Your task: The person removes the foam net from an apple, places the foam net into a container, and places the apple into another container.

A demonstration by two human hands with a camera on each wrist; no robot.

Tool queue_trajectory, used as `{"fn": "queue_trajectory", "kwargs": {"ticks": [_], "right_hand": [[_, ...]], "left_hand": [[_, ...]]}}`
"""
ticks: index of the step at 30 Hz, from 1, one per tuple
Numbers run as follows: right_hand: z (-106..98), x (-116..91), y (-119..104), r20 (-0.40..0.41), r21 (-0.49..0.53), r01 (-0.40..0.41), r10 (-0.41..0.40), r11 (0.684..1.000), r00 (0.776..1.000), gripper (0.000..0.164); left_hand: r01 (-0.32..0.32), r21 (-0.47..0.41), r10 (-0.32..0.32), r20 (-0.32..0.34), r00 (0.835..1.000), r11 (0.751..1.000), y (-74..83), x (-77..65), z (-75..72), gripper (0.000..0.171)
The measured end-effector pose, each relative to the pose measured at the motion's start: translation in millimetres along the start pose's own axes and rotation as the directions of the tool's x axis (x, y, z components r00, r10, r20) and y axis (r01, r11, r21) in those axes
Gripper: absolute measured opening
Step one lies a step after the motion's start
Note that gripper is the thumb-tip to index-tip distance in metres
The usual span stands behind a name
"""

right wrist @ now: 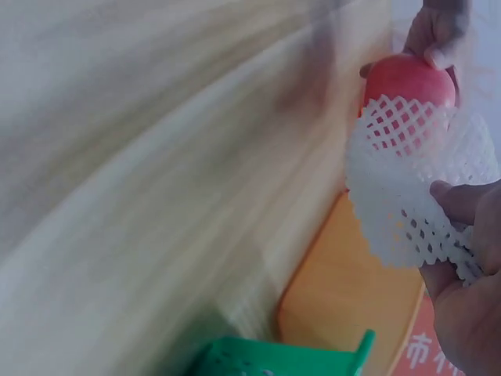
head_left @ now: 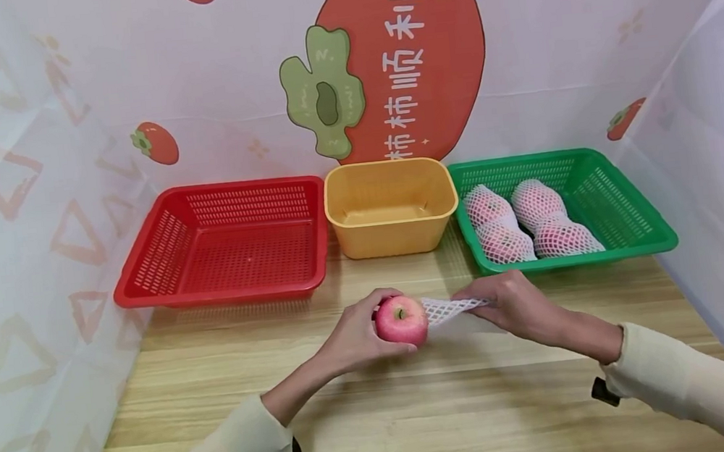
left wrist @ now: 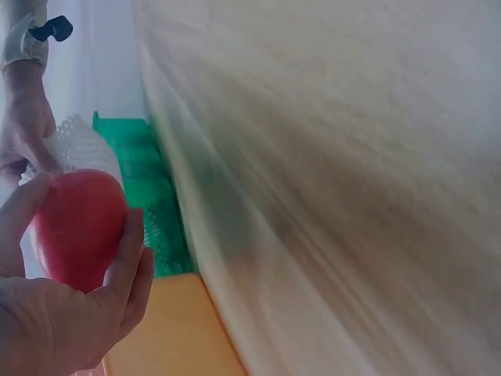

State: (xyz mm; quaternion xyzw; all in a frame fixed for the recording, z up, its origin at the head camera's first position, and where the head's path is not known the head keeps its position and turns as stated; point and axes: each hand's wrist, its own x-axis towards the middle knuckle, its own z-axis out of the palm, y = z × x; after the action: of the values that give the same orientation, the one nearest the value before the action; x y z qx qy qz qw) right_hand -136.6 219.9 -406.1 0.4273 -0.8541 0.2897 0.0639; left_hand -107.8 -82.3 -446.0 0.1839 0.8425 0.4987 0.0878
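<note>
My left hand (head_left: 361, 334) grips a pinkish-red apple (head_left: 402, 322) above the table, in front of the yellow bin. Fingers and thumb curl round its sides, and its stem end shows in the head view. To the right, my right hand (head_left: 519, 307) pinches a white foam net sleeve (head_left: 443, 310) between thumb and fingers. The sleeve stretches toward the apple, and in the right wrist view the mesh (right wrist: 391, 180) overlaps the apple's lower side. In the left wrist view the bare apple (left wrist: 81, 227) lies in the left palm with the net just behind it.
Along the back stand a red basket (head_left: 221, 295), a yellow bin (head_left: 394, 239) and a green basket (head_left: 636, 218). Several apples in foam nets (head_left: 504, 241) lie in the green basket. White printed cloth (head_left: 223, 72) hangs behind and at both sides of the wooden table (head_left: 414, 425).
</note>
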Motion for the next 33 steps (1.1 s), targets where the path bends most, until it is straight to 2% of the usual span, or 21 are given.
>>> {"fn": "queue_trajectory", "kwargs": {"ticks": [8,14,18,25,33], "right_hand": [[-26.4,23.8,-2.8,-0.030,-0.033,0.041,-0.042,0.999,0.999,0.037],[-43.5,48.8,0.8,-0.097,-0.070,0.091,-0.098,0.993,0.991,0.036],[-54.9,66.2,2.7,-0.113,-0.080,0.107,-0.115,0.991,0.987,0.034],[-72.7,95.2,5.4,-0.079,-0.122,0.055,-0.065,0.991,0.995,0.033],[-80.1,129.7,19.2,-0.106,-0.122,0.074,-0.087,0.990,0.991,0.024]], "left_hand": [[0.027,-0.003,-0.027,-0.013,1.000,1.000,10.7,-6.7,-29.7,0.082],[0.026,0.052,-0.024,-0.048,0.999,0.998,21.4,-9.4,-59.3,0.083],[0.040,0.103,-0.033,-0.065,0.997,0.994,25.9,-8.6,-81.8,0.083],[0.089,0.160,-0.074,-0.101,0.992,0.983,36.7,-0.4,-123.3,0.086],[0.195,0.129,-0.176,-0.141,0.974,0.972,42.2,10.0,-166.9,0.085]]}}
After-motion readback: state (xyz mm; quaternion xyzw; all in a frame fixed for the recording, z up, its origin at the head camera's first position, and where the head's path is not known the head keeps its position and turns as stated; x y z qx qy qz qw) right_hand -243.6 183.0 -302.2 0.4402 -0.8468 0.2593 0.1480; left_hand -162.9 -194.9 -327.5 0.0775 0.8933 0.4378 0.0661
